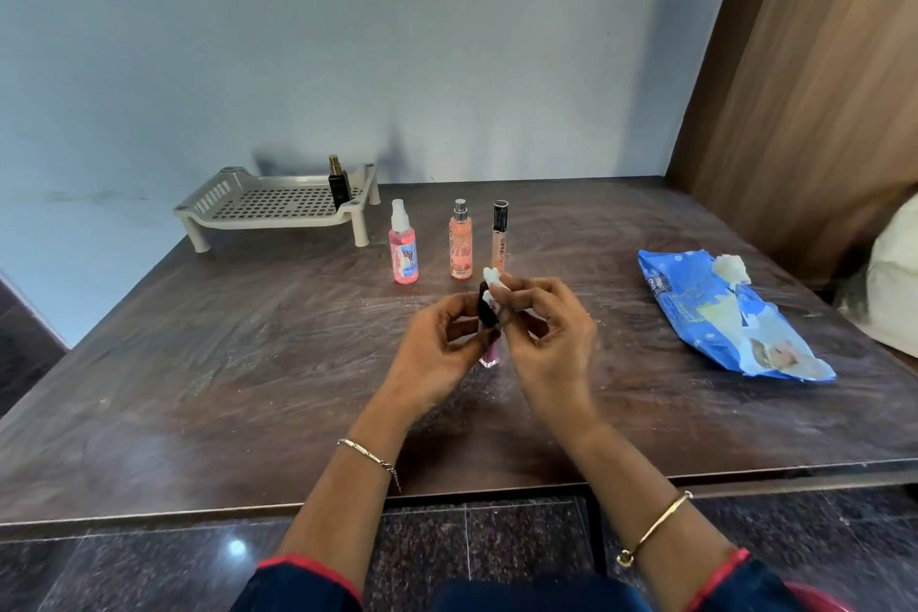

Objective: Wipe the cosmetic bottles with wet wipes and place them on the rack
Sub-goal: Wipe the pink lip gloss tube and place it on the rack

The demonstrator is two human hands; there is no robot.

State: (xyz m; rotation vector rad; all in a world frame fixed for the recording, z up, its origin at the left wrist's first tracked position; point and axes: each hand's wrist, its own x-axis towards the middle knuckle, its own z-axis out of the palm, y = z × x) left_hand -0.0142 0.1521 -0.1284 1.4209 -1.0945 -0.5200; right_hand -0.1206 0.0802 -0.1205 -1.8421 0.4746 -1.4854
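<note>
From the head camera, your left hand (pixel 447 343) curls its fingers round a small pink bottle with a black cap (pixel 486 313), holding it just above the table (pixel 198 363). Your right hand (pixel 541 328) pinches a white wet wipe (pixel 497 281) against the cap, so the bottle sits between both hands. Just beyond them stand a pink spray bottle (pixel 405 249), a peach bottle (pixel 462 244) and a slim tube (pixel 499 239). The rack (pixel 278 204) sits at the far left with one dark bottle (pixel 339 186) upright on it. The blue wipes pack (pixel 730 313) lies to your right.
</note>
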